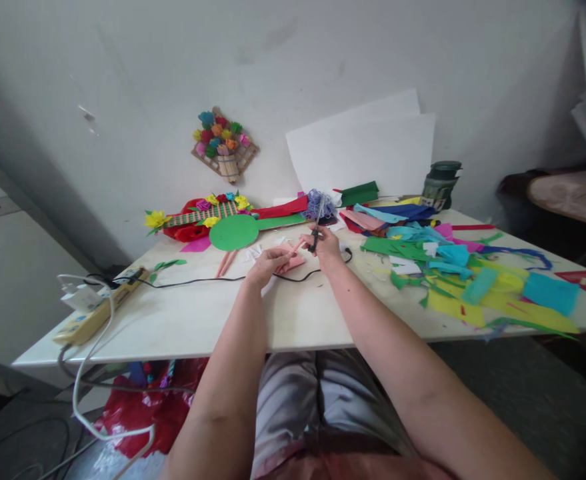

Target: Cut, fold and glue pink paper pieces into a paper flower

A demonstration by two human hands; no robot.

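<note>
My left hand (269,265) is closed, its fingertips pinching a thin salmon-pink paper strip (299,245) that points towards my other hand. In my right hand (327,244) is a pair of scissors (315,241) with black handles, blades directed up and away from me. Those fingers also come close to the strip's far end; I cannot tell if they touch it. Below the strip lies a flat pink paper piece (293,262), partly covered by my left hand. Two or so narrow pink strips (227,264) rest to the left, by a green round paper shape with a long neck (234,232).
Coloured paper scraps (453,293) spread over the table's right side, with a dark green bottle (440,185) behind. A black cable (197,283) crosses the tabletop from a power strip (100,310). Paper flowers decorate a red-backed piece (203,213) at the back left.
</note>
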